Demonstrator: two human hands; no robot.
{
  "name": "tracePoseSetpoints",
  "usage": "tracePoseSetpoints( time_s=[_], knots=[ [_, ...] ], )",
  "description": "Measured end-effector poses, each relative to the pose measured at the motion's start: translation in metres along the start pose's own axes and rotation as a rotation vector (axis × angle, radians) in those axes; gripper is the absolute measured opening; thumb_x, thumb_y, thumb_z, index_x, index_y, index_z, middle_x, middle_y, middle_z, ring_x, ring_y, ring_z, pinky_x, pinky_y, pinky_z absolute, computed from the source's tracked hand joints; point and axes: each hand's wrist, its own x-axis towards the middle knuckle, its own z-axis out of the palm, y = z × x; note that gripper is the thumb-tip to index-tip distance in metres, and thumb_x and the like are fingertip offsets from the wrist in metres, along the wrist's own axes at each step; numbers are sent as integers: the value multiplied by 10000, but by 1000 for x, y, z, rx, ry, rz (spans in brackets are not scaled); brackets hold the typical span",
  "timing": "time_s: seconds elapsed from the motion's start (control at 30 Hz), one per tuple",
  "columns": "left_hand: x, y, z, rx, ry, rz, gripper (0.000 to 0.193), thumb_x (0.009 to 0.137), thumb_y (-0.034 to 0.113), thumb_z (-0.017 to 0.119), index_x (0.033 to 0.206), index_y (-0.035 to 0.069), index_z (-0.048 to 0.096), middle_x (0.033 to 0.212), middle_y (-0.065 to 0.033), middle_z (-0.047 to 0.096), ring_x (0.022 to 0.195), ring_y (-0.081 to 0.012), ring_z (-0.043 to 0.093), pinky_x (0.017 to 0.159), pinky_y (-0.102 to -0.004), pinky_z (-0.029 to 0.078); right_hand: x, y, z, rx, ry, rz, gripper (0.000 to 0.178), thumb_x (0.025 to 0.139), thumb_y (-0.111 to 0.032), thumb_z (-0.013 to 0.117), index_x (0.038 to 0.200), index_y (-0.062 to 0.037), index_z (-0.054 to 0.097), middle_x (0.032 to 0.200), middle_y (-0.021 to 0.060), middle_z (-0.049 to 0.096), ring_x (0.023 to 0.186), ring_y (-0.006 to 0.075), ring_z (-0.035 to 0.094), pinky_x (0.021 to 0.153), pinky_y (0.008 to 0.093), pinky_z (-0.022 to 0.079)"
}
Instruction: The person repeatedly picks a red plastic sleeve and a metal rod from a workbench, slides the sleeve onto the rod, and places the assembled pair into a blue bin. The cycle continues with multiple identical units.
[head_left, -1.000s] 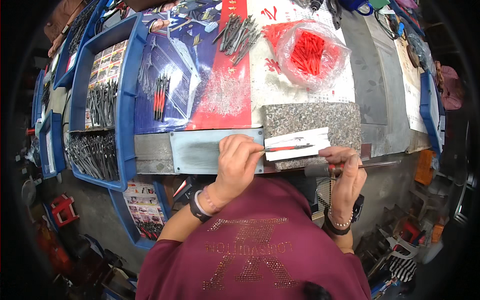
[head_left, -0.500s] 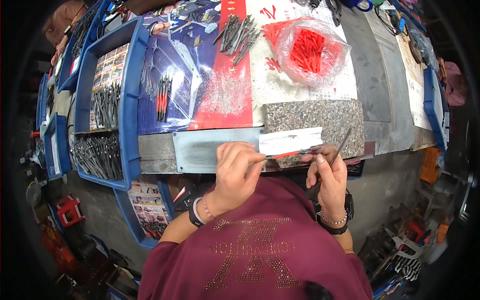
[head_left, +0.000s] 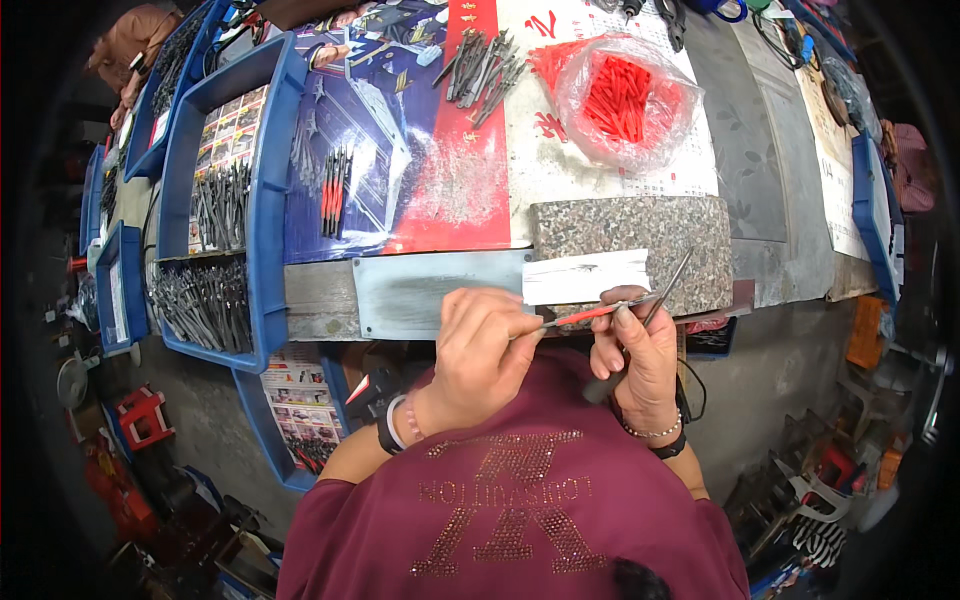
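My left hand [head_left: 485,335] pinches one end of a slim pair of tweezers with a red grip [head_left: 582,315], held tilted up to the right. My right hand [head_left: 640,365] is closed around a thin file [head_left: 676,278], its dark handle low in the palm and its blade pointing up and right. The right fingertips also touch the far end of the tweezers. Just behind the tweezers, a white paper strip [head_left: 585,278] with dark smudges lies on a speckled stone slab [head_left: 700,225]. The tweezers' far tip is partly hidden by my fingers.
Left of the slab lies a grey metal plate [head_left: 430,280]. Several red-gripped tweezers [head_left: 336,195] and a dark tweezers pile [head_left: 480,70] lie beyond. A plastic bag of red sleeves [head_left: 620,100] stands far right. A blue bin [head_left: 265,200] holds dark tweezers at left.
The tweezers now tilt up to the right, with the right fingers at their far end. My right hand has moved slightly left and lower, and the file's dark handle shows.
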Motion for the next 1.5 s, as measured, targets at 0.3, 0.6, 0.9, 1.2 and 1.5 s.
tracePoseSetpoints(
  time_s=[0.3, 0.6, 0.9, 1.2, 1.5],
  knots=[
    [1, 8, 3, -92, -39, -16, 219, 727, -103, 684, 905, 2, 614, 835, -132, 638, 772, -298, 633, 687, -359, 504, 3, 1, 5, -69, 18, -51, 179, 958, -133, 605, 1062, 10, 580, 807, 84, 621, 528, 80, 474, 476, 242, 427],
    [3, 8, 3, -156, -82, 12, 220, 787, -85, 652, 984, 1, 608, 804, -121, 606, 704, -282, 605, 630, -347, 505, 7, -1, 14, -142, -9, -72, 159, 949, -122, 616, 1027, 15, 593, 773, 58, 615, 537, 65, 486, 495, 226, 428],
    [4, 21, 12, -526, -194, -489, 266, 962, -20, 472, 1226, -17, 508, 1044, -145, 647, 940, -161, 649, 820, -277, 512, 10, 13, 16, -562, -128, -315, 136, 919, -101, 641, 970, 17, 600, 820, 47, 634, 666, 69, 576, 575, 232, 467],
    [-4, 32, 28, -839, -83, -527, 273, 998, 31, 436, 1264, -22, 408, 1066, -79, 578, 917, -80, 539, 791, -215, 433, 14, 23, 16, -1004, -9, -834, 189, 914, -187, 625, 892, -28, 526, 737, 115, 531, 587, 295, 589, 496, 375, 453],
    [-1, 35, 37, -859, 3, -533, 297, 990, 68, 476, 1277, 29, 406, 928, -15, 540, 715, -22, 437, 580, -161, 319, 15, 12, 20, -994, -33, -723, 208, 936, -195, 604, 892, -1, 542, 703, 150, 565, 606, 345, 607, 525, 376, 467]
  ],
)
